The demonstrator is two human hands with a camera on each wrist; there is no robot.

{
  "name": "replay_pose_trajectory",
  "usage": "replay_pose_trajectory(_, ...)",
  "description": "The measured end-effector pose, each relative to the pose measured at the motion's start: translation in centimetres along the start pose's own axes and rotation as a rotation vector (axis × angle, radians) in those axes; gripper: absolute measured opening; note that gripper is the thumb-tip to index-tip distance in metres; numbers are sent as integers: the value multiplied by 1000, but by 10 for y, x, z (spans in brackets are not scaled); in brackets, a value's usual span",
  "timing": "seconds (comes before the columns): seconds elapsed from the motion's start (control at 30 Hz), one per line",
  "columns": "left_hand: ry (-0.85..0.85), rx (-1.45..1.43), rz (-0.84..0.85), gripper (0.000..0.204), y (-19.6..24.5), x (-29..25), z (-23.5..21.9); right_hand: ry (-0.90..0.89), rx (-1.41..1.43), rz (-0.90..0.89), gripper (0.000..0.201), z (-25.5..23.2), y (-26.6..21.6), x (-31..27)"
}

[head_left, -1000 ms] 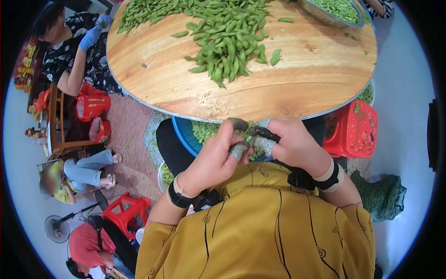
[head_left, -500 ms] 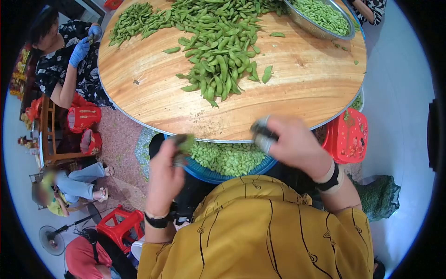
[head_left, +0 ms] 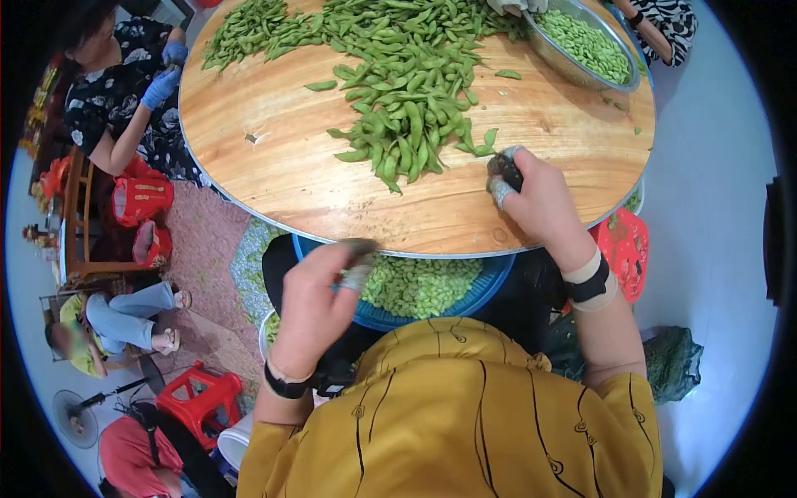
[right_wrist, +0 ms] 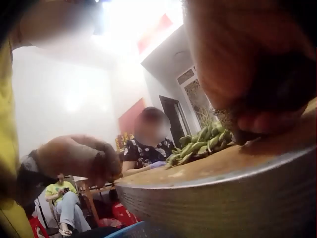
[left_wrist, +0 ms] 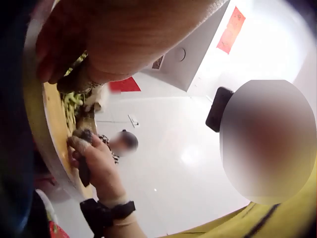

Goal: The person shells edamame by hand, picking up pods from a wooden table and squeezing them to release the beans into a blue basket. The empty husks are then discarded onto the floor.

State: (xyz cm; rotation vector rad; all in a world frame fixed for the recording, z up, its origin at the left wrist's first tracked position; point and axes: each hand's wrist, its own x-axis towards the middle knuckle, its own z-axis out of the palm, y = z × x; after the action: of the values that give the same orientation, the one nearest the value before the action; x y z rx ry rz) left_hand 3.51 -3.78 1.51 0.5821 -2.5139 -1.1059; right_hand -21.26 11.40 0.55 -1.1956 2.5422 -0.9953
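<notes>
My right hand (head_left: pixel 544 199) is over the front right of the round wooden table (head_left: pixel 299 158), its wrapped fingertips beside loose green edamame pods (head_left: pixel 415 100). It grips a dark, narrow tool (left_wrist: pixel 84 171), whose end sticks out below the fist in the left wrist view. My left hand (head_left: pixel 311 290) is at the table's front edge, over the left side of a blue basin (head_left: pixel 303 246); its fingers reach forward, tips dark and grey-wrapped, with nothing showing between them. Shelled green beans (head_left: pixel 423 286) fill the basin below the edge.
A metal colander (head_left: pixel 573 76) of shelled beans stands at the table's far right. A person in blue gloves (head_left: pixel 162 87) sits at the left. Red stools (head_left: pixel 199 398), a fan (head_left: pixel 75 417) and a dark green bag (head_left: pixel 674 365) are around me.
My hands were together over the basin, then parted. The left hand moved left, and the green piece in it no longer shows. The right moved forward to the pods with the dark tool.
</notes>
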Motion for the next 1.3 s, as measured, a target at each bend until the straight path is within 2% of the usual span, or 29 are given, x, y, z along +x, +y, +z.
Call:
replay_pose_trajectory(0.1, -82, -66, 53, 22, 23, 18, 13, -19, 9, -11, 19, -1, 0, -2)
replay_pose_trajectory(0.17, -168, -78, 95, 25, 31, 26, 19, 70, -37, -141, 17, 0, -3, 9)
replay_pose_trajectory(0.2, -169, -75, 98, 25, 31, 28, 24, 74, -36, -141, 17, 3, 1, 15)
replay_pose_trajectory(0.27, -253, -148, 138, 28, 28, 31, 33, 120, -139, -331, 17, 11, 9, 23)
replay_pose_trajectory(0.3, -290, -162, 97, 30, 33, 30, 32, 124, -139, -334, 17, 10, 7, 22)
replay_pose_trajectory(0.4, -298, -190, 135, 27, 27, 28, 39, 115, -220, -290, 16, 5, -5, 0)
replay_pose_trajectory(0.43, -296, -189, 132, 27, 27, 27, 42, 6, -45, -149, 16, 2, -10, -8)
replay_pose_trajectory(0.47, -281, -300, 33, 25, 29, 25, 47, -101, 128, -7, 16, 1, -12, -16)
replay_pose_trajectory(0.5, -265, -410, -67, 24, 30, 25, 52, -248, 403, 207, 15, 4, -12, -23)
replay_pose_trajectory(0.53, -266, -409, -68, 24, 30, 26, 56, -248, 404, 208, 15, 5, -17, -29)
replay_pose_trajectory(0.6, -427, -732, -283, 19, 29, 29, 63, -433, 969, 445, 16, 4, -29, -42)
replay_pose_trajectory(0.63, -428, -731, -285, 19, 29, 30, 62, -466, 1096, 438, 16, 11, -23, -48)
replay_pose_trajectory(0.7, -487, -888, -466, 13, 30, 31, 59, -458, 1089, 445, 17, 8, -23, -51)
replay_pose_trajectory(0.77, -432, -883, -450, 13, 29, 30, 61, -453, 1087, 457, 17, 5, -20, -54)
replay_pose_trajectory(0.83, -354, -893, -433, 13, 28, 28, 61, -454, 882, 393, 22, 3, -17, -58)
replay_pose_trajectory(0.87, -348, -891, -444, 13, 28, 28, 60, -465, 887, 395, 22, -1, -20, -60)
replay_pose_trajectory(0.93, -312, -819, -347, 14, 26, 27, 60, -452, 691, 375, 29, -12, -29, -63)
replay_pose_trajectory(0.97, -312, -719, -346, 14, 28, 27, 59, -457, 695, 374, 29, -11, -29, -66)
replay_pose_trajectory(1.0, -310, -715, -349, 14, 27, 26, 60, -412, 635, 236, 33, -11, -28, -69)
replay_pose_trajectory(1.03, -300, -648, -273, 14, 24, 26, 62, -365, 574, 102, 38, -10, -28, -71)
replay_pose_trajectory(1.07, -290, -581, -195, 16, 23, 25, 63, -363, 577, 104, 38, -11, -30, -71)
replay_pose_trajectory(1.17, -303, -569, -154, 20, 33, 26, 61, -414, 610, 143, 38, -15, -35, -72)
replay_pose_trajectory(1.27, -315, -482, -68, 22, 34, 27, 61, -448, 572, 49, 42, -9, -24, -73)
replay_pose_trajectory(1.3, -317, -482, -69, 22, 31, 26, 63, -382, 494, -92, 42, -5, -20, -72)
